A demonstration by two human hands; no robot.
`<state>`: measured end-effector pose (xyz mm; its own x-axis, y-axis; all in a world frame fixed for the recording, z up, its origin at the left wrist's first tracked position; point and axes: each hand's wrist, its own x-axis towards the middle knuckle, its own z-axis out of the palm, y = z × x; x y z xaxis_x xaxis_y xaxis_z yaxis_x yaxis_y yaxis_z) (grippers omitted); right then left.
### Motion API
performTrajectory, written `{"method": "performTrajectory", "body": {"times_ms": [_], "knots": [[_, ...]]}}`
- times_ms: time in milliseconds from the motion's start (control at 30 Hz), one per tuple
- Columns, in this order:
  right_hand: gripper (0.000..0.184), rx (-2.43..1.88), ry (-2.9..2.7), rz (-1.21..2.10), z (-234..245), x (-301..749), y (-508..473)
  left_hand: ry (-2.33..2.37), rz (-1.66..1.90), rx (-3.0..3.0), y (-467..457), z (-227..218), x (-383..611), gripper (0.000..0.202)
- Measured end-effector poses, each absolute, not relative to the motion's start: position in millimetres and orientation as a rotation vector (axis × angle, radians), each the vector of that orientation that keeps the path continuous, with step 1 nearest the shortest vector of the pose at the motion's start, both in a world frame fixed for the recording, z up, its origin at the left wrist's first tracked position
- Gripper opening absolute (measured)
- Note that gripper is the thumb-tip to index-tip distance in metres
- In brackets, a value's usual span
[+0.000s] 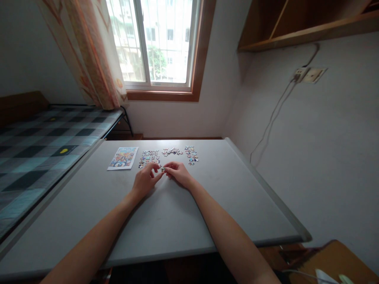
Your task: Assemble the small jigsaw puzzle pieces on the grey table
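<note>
A: Item 1, nearest?

B: Table (177,221), 1, pale, under both forearms; its level top presumably keeps small parts from sliding.

A: Item 2, the hands?

B: Left hand (145,180): fingers curled, thumb stretched toward the opposite fingertips; whether it grips anything, I cannot tell. Right hand (178,173): thumb and fingertips pinched on 1 small puzzle piece (162,169), located between the 2 hands. Contact with the tabletop: unclear. A fingertip hold likely suits so small a part, since a fuller grip would hide it.

A: Item 3, beyond them?

B: Picture sheet (122,158), 1, flat, printed side up, left of the loose pieces; probably set there so neither arm covers it. Loose pieces, 3 groups: left group (149,155), just past the left hand; middle group (172,151), past the right; right group (191,154), off to that side. The gaps presumably keep the lots distinct.

A: Item 4, farthest?

B: Window (166,47), 1; curtain (89,51) gathered at its left, likely to admit daylight.
</note>
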<state>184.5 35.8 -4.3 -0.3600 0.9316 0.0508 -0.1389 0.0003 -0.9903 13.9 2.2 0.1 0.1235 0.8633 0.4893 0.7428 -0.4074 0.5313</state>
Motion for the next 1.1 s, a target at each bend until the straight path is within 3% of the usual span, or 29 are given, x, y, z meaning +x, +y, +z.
{"method": "performTrajectory", "body": {"times_ms": [1100], "knots": [[0.036,-0.867,-1.373,1.540,-2.1,185.0,32.9,1.585,1.263,2.242,3.5,2.8,12.0,0.017]]}}
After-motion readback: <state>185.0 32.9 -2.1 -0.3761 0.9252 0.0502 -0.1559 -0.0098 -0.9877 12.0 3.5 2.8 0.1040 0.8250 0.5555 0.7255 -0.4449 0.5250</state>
